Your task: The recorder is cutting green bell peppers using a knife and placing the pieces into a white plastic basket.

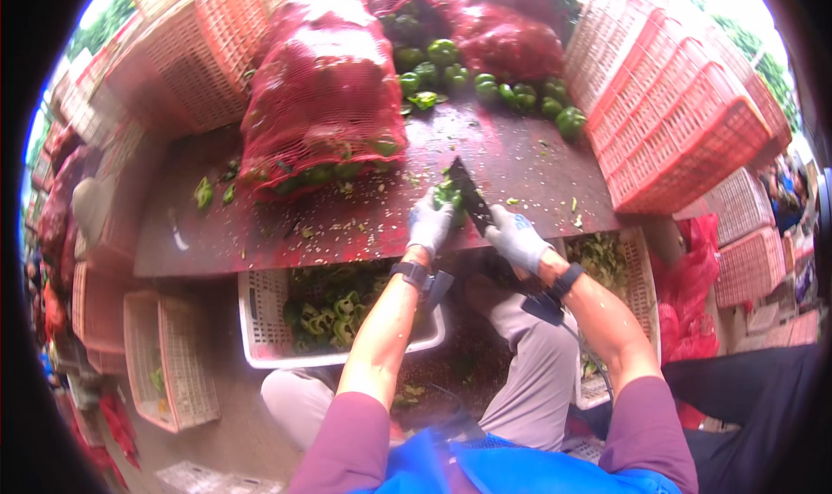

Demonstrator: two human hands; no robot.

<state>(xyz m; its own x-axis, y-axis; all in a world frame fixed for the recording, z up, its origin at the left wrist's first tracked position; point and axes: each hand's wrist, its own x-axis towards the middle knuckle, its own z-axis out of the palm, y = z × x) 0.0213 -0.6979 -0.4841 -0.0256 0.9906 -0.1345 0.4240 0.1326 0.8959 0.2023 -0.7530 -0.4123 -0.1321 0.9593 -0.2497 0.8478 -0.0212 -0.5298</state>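
Over the front part of the dark red table (529, 169), my left hand (430, 224) in a pale glove is closed around a green bell pepper (446, 193). My right hand (518, 240), also gloved, grips a knife (469, 194) with a broad dark blade. The blade points away from me and lies right beside the pepper; whether it touches is hard to tell. Pale seeds and green scraps are scattered on the tabletop. Whole green peppers (443, 54) lie loose farther back, with a cut pepper piece (424, 100) near them.
A full red mesh sack (321, 87) stands left on the table, more behind. Stacked pink crates (676, 104) rise at right, others (208, 52) at left. Below the edge, a white basket (260, 329) holds cut peppers; another crate (643, 277) holds green pieces.
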